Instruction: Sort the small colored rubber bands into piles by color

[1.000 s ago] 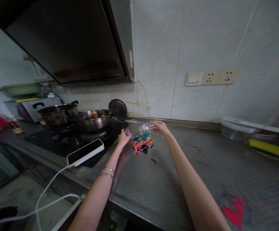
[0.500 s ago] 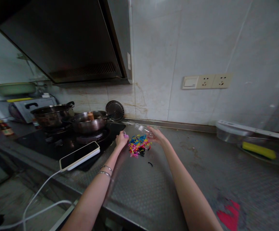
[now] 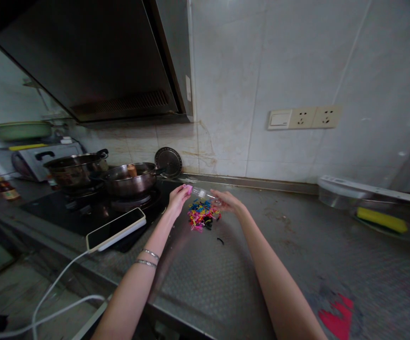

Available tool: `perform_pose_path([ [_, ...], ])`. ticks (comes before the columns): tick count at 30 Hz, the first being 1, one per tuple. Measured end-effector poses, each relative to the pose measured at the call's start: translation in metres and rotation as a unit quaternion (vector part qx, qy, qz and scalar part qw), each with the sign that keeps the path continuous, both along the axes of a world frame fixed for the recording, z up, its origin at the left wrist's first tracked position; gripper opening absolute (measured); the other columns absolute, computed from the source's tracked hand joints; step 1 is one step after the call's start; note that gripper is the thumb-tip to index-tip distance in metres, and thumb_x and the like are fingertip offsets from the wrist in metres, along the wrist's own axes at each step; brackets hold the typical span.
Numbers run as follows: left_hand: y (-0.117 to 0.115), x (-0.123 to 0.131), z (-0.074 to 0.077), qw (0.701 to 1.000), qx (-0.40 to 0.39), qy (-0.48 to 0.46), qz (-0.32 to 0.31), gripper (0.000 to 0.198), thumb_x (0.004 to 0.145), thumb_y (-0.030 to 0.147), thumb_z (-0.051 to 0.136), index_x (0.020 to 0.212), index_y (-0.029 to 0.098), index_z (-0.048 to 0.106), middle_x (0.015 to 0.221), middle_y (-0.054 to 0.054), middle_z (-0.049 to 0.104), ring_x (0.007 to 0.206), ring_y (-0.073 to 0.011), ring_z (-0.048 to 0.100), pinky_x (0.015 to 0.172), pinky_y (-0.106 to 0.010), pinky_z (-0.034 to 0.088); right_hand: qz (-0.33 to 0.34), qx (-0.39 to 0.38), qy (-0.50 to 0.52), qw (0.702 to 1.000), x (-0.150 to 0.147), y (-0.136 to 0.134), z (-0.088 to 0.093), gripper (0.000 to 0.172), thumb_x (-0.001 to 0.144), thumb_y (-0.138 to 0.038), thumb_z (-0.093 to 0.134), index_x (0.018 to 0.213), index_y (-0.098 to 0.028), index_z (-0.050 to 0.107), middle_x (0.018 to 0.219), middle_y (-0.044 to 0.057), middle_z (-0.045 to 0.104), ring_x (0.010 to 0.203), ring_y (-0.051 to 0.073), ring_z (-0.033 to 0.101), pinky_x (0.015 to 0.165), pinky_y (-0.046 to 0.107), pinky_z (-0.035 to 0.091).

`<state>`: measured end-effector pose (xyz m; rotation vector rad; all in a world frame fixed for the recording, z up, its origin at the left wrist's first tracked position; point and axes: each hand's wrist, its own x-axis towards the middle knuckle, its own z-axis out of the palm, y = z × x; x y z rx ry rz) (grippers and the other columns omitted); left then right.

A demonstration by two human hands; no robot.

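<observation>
My right hand [image 3: 226,201] is closed around the far end of a clear plastic bottle [image 3: 210,196], which lies on its side in the air and has a small white patch on it. At the bottle's left end, my left hand [image 3: 179,198] pinches a small pink thing [image 3: 188,189]; whether it is a cap or a bunch of bands I cannot tell. Just below the bottle, on the metal counter, is a pile of small coloured rubber bands [image 3: 203,216], blue, yellow, red, pink and black. One black band [image 3: 221,241] lies apart, nearer me.
Left of my arm, a phone [image 3: 116,230] on a white cable sits at the edge of the stove [image 3: 66,208]. Two steel pots [image 3: 130,182] stand on the burners, and a round lid [image 3: 168,162] leans on the wall. At right are a plastic tub [image 3: 335,196] and yellow sponge [image 3: 381,220].
My left hand has risen slightly away from the pile's edge, bringing the pink thing to the bottle's left end. The bottle has shifted a little down and left in my right hand.
</observation>
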<state>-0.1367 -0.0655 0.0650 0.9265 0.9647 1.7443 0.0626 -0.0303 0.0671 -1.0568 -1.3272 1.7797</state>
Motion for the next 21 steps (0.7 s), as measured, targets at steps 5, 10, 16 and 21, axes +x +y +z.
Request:
perform_pose_path([
  [5, -0.001, 0.002, -0.001, 1.000, -0.009, 0.001, -0.005, 0.024, 0.064, 0.016, 0.067, 0.087, 0.011, 0.061, 0.085, -0.008, 0.066, 0.074, -0.0123, 0.062, 0.069, -0.023, 0.048, 0.010, 0.000, 0.006, 1.000, -0.002, 0.003, -0.002, 0.032, 0.068, -0.045, 0.061, 0.077, -0.014, 0.054, 0.060, 0.002, 0.058, 0.050, 0.010, 0.056, 0.054, 0.028, 0.053],
  [10, -0.004, 0.008, 0.001, 0.999, -0.016, -0.038, -0.019, 0.018, 0.065, 0.013, 0.066, 0.082, 0.010, 0.063, 0.080, -0.007, 0.066, 0.069, -0.0115, 0.062, 0.072, -0.025, 0.049, 0.013, 0.006, 0.004, 1.000, -0.005, 0.004, -0.003, 0.035, 0.066, -0.045, 0.062, 0.078, -0.013, 0.055, 0.061, 0.003, 0.059, 0.051, 0.012, 0.057, 0.055, 0.030, 0.053],
  [16, -0.005, 0.009, -0.002, 0.999, -0.013, -0.038, -0.032, 0.018, 0.066, 0.013, 0.066, 0.083, 0.009, 0.063, 0.081, -0.008, 0.067, 0.070, -0.0126, 0.062, 0.075, -0.027, 0.050, 0.021, 0.004, 0.007, 1.000, -0.009, 0.002, -0.004, 0.033, 0.066, -0.043, 0.064, 0.075, -0.013, 0.054, 0.054, 0.002, 0.058, 0.049, 0.013, 0.057, 0.057, 0.033, 0.054],
  [21, -0.006, 0.010, -0.004, 0.999, -0.015, -0.007, -0.027, 0.021, 0.065, 0.014, 0.067, 0.084, 0.008, 0.064, 0.082, -0.009, 0.067, 0.072, -0.0136, 0.063, 0.075, -0.027, 0.049, 0.046, -0.010, -0.012, 0.999, -0.009, -0.004, 0.000, 0.037, 0.066, -0.044, 0.064, 0.079, -0.011, 0.054, 0.054, 0.002, 0.058, 0.049, 0.014, 0.058, 0.057, 0.034, 0.054],
])
